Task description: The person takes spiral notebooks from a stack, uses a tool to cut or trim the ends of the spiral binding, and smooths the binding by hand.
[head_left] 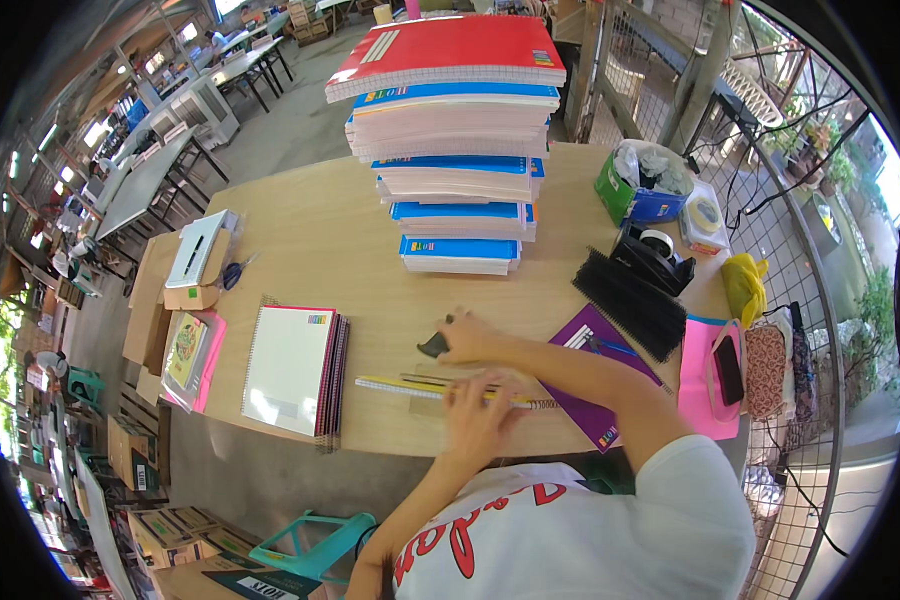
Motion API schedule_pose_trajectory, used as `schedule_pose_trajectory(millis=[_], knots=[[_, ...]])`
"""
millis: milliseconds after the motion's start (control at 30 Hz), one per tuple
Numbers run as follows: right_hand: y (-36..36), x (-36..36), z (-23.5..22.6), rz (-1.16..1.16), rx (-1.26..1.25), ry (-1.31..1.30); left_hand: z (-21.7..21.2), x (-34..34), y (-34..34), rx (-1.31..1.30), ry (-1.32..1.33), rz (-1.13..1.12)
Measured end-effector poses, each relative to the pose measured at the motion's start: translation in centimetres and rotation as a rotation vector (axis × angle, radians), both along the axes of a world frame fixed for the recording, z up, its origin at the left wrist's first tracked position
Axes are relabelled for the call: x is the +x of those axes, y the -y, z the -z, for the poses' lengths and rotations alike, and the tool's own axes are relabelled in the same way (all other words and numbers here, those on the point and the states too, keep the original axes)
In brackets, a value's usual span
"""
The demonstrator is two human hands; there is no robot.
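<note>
My right hand [467, 336] reaches across to the left over the table, closed round a small black piece [433, 345] whose kind I cannot tell. Below it, my left hand [477, 412] lies over a yellow-and-white ruler-like strip [390, 386], its fingers curled and slightly blurred. What those fingers grip is hidden. A thin dark coil [544, 404] sticks out to the right of the left hand. Under my right forearm lies a purple notebook cover [597, 425] with a blue pen [613, 346] on it.
A tall stack of notebooks [460, 185] stands at the far middle. Spiral notebooks [290, 368] lie left. At right are black binding coils [630, 305], a tape dispenser [653, 260], a green-blue box [642, 185], a yellow cloth [744, 290] and a pink folder [700, 385].
</note>
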State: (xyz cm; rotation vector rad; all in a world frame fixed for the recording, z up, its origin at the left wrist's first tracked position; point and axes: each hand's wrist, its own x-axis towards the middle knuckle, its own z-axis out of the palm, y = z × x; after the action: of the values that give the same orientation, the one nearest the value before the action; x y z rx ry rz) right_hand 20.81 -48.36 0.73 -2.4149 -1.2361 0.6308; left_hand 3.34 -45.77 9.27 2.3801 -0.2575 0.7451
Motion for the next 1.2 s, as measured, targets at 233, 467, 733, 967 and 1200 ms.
schedule_pose_trajectory(millis=[233,467,733,967,1200], knots=[[18.4,-0.3,-8.2,-0.167,0.426,-0.732,2.0,0.3,-2.3,0.094,-0.033,-0.026],[19.2,-1.9,-9.0,-0.146,0.481,-0.658,1.8,1.0,-2.8,0.133,-0.032,0.067],[18.7,-1.1,-7.4,-0.179,0.412,-0.727,1.1,0.9,-2.8,0.145,-0.064,0.087],[18.4,-1.1,-7.1,-0.124,0.55,-0.722,1.6,0.8,-2.9,0.131,-0.076,0.062],[16.2,-2.2,-8.7,-0.249,0.542,-0.771,1.7,0.9,-3.4,0.08,-0.063,0.092]])
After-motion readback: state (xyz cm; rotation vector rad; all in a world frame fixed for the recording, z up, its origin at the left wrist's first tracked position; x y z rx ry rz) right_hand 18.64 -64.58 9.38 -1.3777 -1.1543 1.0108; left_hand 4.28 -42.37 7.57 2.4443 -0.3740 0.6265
